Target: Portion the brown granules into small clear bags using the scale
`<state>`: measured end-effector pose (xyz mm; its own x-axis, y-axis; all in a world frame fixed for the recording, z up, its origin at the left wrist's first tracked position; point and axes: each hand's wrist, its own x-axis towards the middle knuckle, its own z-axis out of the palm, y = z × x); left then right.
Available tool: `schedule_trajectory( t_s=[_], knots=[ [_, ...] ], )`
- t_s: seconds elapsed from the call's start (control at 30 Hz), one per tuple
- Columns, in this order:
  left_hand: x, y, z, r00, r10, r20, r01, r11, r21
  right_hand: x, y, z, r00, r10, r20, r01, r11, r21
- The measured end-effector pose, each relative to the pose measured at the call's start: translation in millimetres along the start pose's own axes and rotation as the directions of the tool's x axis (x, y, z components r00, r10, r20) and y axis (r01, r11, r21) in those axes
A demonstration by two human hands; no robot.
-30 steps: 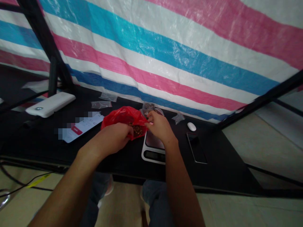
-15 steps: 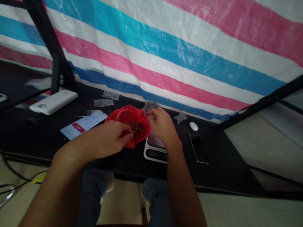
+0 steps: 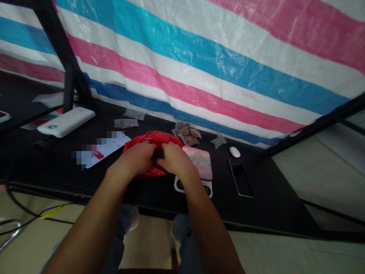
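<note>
A red plastic bag [image 3: 155,172] lies on the black table in front of me, its mouth facing up. Small brown dried bits [image 3: 159,153] show inside it. My left hand [image 3: 138,156] is closed at the bag's left side, fingers curled over into the mouth. From the right, my right hand [image 3: 176,158] is closed on the other side of the mouth, thumb low and fingertips partly hidden by the bag. Right beside the bag stands a small white scale [image 3: 201,163] with a shiny plate, partly under my right forearm. Behind it lie several small clear bags [image 3: 186,134] filled with brown bits.
Flat clear bags [image 3: 126,123] lie behind the red bag, another [image 3: 218,141] to the right. A lit phone [image 3: 110,150] and a white power bank [image 3: 67,121] are at left. A white oval object [image 3: 235,152] and a dark phone [image 3: 241,178] lie at right. A striped sheet [image 3: 199,72] hangs behind.
My right hand has left the small clear bags and moved left to the red bag's mouth, uncovering the scale plate. My left hand has shifted slightly up and inward at the bag.
</note>
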<state>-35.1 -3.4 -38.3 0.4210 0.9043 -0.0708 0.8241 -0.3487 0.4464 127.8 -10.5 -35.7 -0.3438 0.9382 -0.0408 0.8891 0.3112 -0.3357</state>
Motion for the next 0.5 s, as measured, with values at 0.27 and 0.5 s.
schedule_trajectory(
  t_s=[0.27,0.5],
  knots=[
    [2.2,-3.0,-4.1,1.000,-0.015,0.015,0.015,1.000,-0.009,6.8,2.7,6.3,0.996,-0.092,-0.010,0.092,0.986,0.139],
    [2.9,-6.1,-3.5,0.998,-0.037,-0.049,0.037,0.999,0.008,5.9,1.6,3.3,0.998,-0.065,0.007,0.063,0.987,0.148]
  ],
)
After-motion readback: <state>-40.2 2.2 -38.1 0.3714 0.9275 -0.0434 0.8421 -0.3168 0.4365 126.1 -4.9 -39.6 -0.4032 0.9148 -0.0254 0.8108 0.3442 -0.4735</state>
